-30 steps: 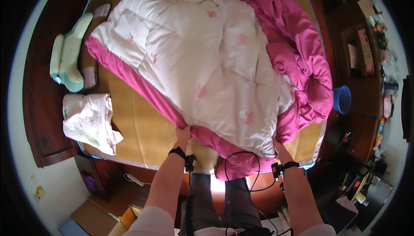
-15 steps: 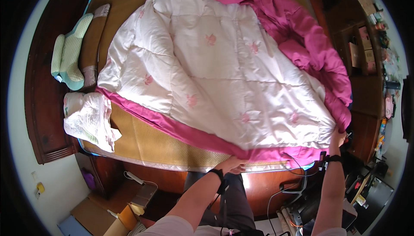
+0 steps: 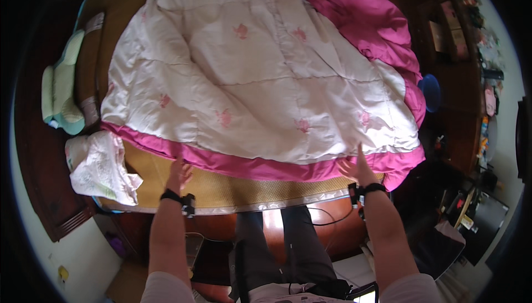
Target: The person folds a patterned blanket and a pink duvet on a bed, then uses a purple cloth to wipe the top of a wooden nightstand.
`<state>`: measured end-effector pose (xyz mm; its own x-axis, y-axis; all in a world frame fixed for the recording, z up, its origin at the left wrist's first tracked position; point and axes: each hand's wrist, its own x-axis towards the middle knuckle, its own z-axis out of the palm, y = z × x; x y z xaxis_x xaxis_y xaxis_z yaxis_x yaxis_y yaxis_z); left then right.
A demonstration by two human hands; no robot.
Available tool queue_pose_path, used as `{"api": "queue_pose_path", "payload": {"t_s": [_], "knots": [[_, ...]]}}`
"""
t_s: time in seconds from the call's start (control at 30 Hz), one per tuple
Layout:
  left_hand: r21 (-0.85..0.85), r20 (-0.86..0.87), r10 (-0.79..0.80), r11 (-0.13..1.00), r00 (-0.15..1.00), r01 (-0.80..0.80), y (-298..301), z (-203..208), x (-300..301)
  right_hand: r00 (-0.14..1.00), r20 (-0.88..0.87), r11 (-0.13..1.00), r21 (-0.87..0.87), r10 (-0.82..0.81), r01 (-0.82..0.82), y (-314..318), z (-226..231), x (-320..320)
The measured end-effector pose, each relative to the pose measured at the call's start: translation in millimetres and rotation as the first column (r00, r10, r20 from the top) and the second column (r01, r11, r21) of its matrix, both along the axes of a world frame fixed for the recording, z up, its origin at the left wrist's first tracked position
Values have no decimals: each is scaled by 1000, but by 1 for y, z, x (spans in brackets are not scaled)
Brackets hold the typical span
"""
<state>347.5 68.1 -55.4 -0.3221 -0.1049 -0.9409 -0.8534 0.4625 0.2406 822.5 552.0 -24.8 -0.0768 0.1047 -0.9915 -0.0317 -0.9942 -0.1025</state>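
A white quilt (image 3: 244, 65) with pink floral prints spreads across the bed, its near edge bordered by a magenta band (image 3: 260, 169). Along the far right side, magenta fabric (image 3: 366, 18) lies bunched in thick folds. Close to the left part of the band is my left hand (image 3: 180, 173), fingers apart and nothing held. Over the band's right part is my right hand (image 3: 356, 169), also with spread fingers and an empty palm. Whether either hand touches the fabric, I cannot tell.
A tan woven mat (image 3: 266, 189) covers the bed beneath the quilt. At the left lie a pale green pillow (image 3: 64, 90), a brown pillow (image 3: 90, 70) and a folded white cloth (image 3: 100, 164). A blue round object (image 3: 430, 92) stands beyond the right edge.
Both hands have let go of the magenta edge. My left hand has moved left and my right hand inward. The quilt's near border now lies farther up the mat and looks straighter.
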Motion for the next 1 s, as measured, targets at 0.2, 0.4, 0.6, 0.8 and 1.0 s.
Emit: {"api": "queue_pose_path", "payload": {"t_s": [0.2,0.4,0.6,0.8,1.0], "knots": [[119,-133,65,992,989,-49,74,-29,-15,910,399,981,107,109,-165,17,-59,-4],[28,-177,-9,1000,984,14,88,-46,75,645,755,837,272,120,-475,21,-57,47],[277,540,-206,959,816,58,112,11,231,96,995,669,78,-10,-739,45,-22,88],[496,482,189,746,856,-444,39,-47,204,304,869,525,62,390,-849,76,-47,141],[259,183,605,731,775,-631,24,-56,92,957,253,989,86,-141,123,47,-53,110]]}}
